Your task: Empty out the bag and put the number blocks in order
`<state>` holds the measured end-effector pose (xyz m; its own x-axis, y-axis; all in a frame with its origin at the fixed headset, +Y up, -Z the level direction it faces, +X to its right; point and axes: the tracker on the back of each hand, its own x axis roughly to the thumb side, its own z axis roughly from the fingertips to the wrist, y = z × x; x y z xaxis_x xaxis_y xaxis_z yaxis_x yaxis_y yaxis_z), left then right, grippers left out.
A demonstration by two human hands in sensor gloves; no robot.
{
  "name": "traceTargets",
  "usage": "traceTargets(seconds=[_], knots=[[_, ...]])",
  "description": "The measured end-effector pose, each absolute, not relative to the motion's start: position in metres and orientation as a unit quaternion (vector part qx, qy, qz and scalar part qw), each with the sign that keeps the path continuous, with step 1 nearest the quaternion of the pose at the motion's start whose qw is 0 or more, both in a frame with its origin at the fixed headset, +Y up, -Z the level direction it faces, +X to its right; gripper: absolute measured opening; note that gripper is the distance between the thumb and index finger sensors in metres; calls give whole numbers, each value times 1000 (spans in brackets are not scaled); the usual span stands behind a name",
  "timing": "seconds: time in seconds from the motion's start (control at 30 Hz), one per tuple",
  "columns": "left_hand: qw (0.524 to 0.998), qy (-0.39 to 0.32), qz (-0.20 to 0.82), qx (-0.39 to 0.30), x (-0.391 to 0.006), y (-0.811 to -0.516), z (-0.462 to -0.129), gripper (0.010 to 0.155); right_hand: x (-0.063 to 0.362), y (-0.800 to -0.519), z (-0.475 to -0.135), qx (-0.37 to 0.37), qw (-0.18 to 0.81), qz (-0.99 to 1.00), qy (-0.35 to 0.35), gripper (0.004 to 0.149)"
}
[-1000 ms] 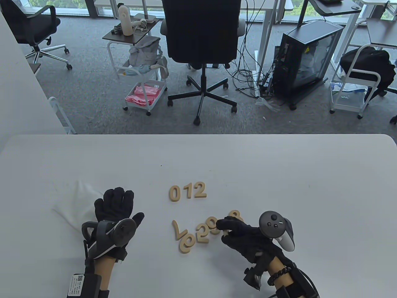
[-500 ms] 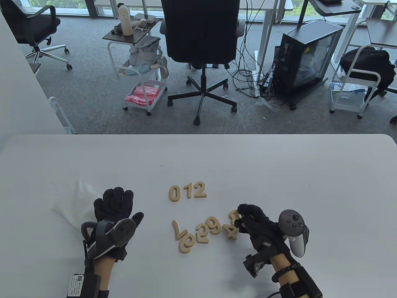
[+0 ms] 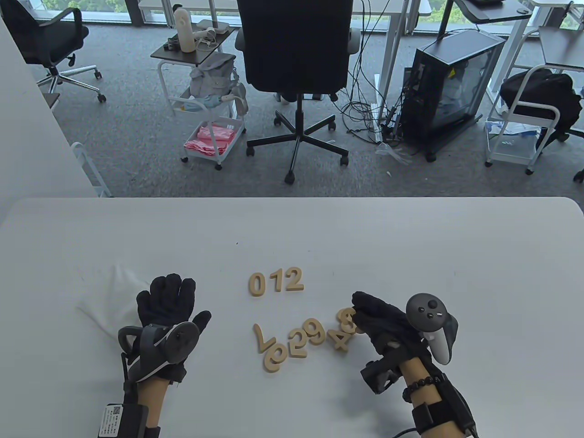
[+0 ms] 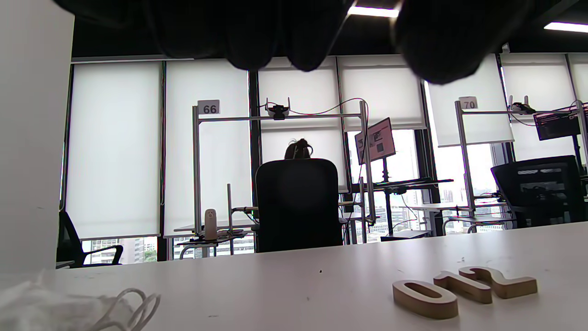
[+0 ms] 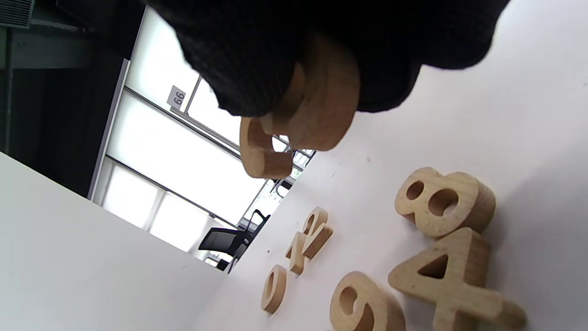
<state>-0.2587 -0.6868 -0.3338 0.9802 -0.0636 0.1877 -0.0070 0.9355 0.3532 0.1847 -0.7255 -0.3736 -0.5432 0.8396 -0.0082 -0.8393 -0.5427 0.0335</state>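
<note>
The block (image 5: 303,110) held in the right hand (image 3: 388,326) was mostly covered by its fingers (image 5: 257,59), its digit unreadable; beside it, the 8 (image 3: 345,318) lay half hidden in the table view.

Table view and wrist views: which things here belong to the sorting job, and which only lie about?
Belong to the job:
- row 0 1 2, already laid out
- loose blocks, with 4 and 8
- block held in the right hand
- white bag, under the left hand

Only lying about:
- office chair
- carts
- computer case
</note>
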Motion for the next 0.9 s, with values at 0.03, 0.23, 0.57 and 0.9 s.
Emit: traceTargets(seconds=[0.03, 0.23, 0.57, 0.9], knots=[[979, -98, -15, 179, -259, -687, -334, 76, 181, -724, -380, 0, 465, 885, 24, 50], [979, -96, -13, 179, -260, -687, -333, 76, 154, -714, -422, -40, 406, 911, 50, 59], [980, -92, -7, 179, -262, -687, -333, 76, 95, -722, -481, -98, 259, 960, 33, 54], [980, -88, -4, 178, -264, -686, -334, 76, 73, -741, -515, -109, 213, 970, 50, 55]])
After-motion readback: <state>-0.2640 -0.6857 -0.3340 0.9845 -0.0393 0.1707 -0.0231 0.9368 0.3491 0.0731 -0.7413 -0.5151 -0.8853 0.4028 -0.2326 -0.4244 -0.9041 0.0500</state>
